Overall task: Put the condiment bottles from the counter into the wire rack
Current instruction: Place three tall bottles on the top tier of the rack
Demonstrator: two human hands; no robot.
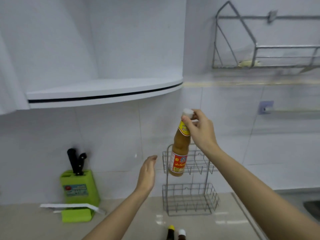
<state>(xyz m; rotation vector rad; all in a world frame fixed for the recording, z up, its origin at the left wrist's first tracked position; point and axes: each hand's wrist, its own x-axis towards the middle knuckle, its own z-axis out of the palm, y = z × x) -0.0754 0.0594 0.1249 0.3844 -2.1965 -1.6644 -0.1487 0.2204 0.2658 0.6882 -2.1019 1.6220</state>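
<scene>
Two small bottles stand at the bottom edge of the view on the counter [216, 220]: a yellow-capped bottle [170, 231] and, just beside it on the right, a white-capped bottle [181, 234]. Only their tops are visible.

Right hand [199, 129]: raised in front of the tiled wall, fingers pinched around the neck of the sauce bottle [180, 149], just below its white cap [187, 113]. The bottle hangs below and to the left of the hand, clear of the counter, tilted slightly. Its contents are orange-brown; a yellow label wraps the neck and a red label wraps the body. The bottle's base appears in front of the upper tier of the wire rack [190, 198], at that tier's left end; whether it touches the wire cannot be determined.

Left hand [147, 172]: open, empty, palm facing right, fingers extended upward, positioned just left of the rack and the bottle, touching neither.

Wire rack: two tiers, standing on the counter against the wall. The lower tier holds nothing.

Left of the hands, a green knife block [78, 187] with black-handled knives stands near the wall.
</scene>
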